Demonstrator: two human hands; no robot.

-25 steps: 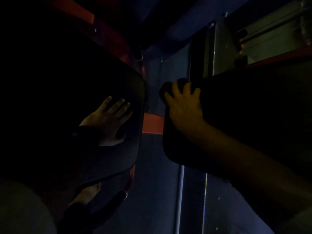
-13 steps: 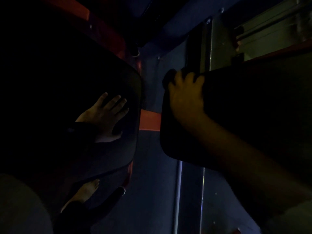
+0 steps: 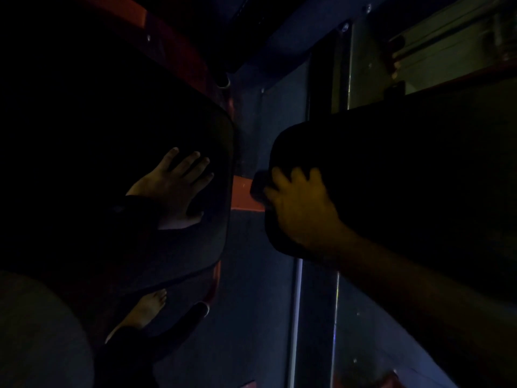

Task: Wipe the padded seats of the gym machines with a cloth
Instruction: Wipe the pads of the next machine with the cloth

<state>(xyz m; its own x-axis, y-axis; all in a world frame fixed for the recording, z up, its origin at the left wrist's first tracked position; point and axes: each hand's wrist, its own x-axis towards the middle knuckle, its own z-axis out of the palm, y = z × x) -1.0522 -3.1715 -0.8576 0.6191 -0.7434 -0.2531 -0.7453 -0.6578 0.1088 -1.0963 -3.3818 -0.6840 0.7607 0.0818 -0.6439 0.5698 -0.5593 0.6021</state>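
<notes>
The scene is very dark. Two black padded seats fill the view: the left pad [image 3: 140,107] and the right pad [image 3: 405,163]. My left hand [image 3: 173,189] lies flat on the left pad near its right edge, fingers straight and spread. My right hand [image 3: 299,208] presses a dark cloth [image 3: 258,186] against the left edge of the right pad, about halfway down it, with fingers curled over the cloth. Most of the cloth is hidden under the hand.
A red machine frame bar [image 3: 243,196] crosses the gap between the pads, and another red bar [image 3: 167,26] runs above the left pad. A bare foot [image 3: 145,312] stands on the dark floor below the left pad. Metal rails [image 3: 296,317] run down the floor.
My right hand with the cloth has slid from the top left corner of the right pad down along its left edge. The left hand has stayed flat on the left pad.
</notes>
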